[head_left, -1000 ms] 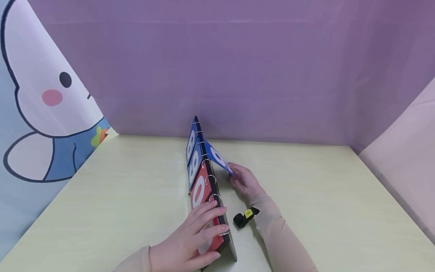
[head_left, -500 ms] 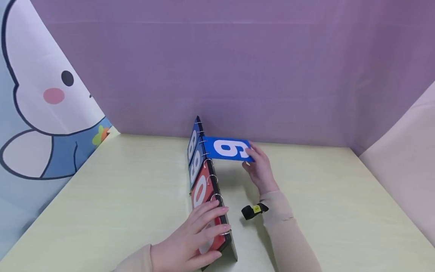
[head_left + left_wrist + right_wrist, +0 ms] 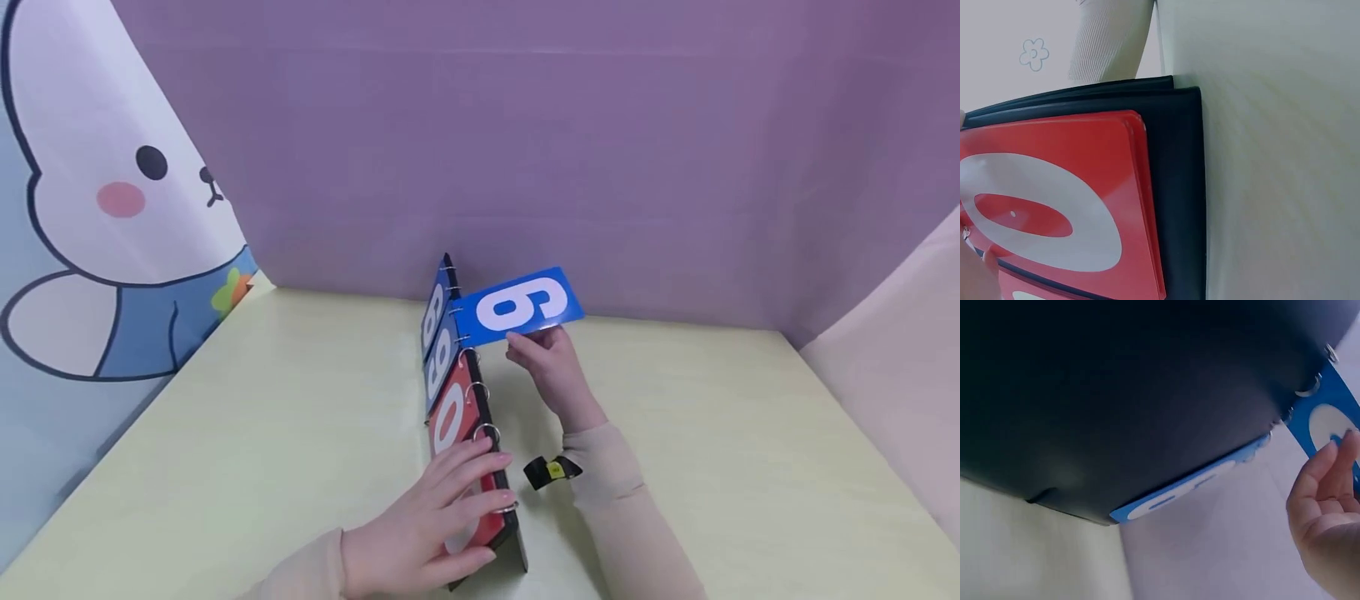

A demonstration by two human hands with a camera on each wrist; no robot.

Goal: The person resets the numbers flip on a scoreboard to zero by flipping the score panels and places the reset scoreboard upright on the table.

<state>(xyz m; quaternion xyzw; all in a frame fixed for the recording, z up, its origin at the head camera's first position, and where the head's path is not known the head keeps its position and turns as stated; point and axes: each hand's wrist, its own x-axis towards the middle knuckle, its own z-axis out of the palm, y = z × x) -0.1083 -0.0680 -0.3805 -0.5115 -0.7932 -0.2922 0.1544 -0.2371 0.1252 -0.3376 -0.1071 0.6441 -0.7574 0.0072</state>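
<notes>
Left hand: palm over the near end of a flip scoreboard, fingers spread and nearly straight, tips laid across the black top edge, thumb lower. Its grip is loose, in contact with the board but not closed round it.

The scoreboard stands tent-fashion on the desk, its length running away from the person. Red card stacks on the left face: two, glossy, the nearer with rounded corners; both show a white 0.

One black strap with a yellow tag sits beside the right cuff.

Right hand: forearm extended along the board's right side, fingers bent below a raised blue card and touching it; whether the grip pinches its edge cannot be told. That card, one only, projects rightward from two rings, outer end tilted up, white figure readable as 6 or 9.

Blue card stacks on the left face: two. Metal rings visible along the top: eight.

Behind: one purple backdrop.
</notes>
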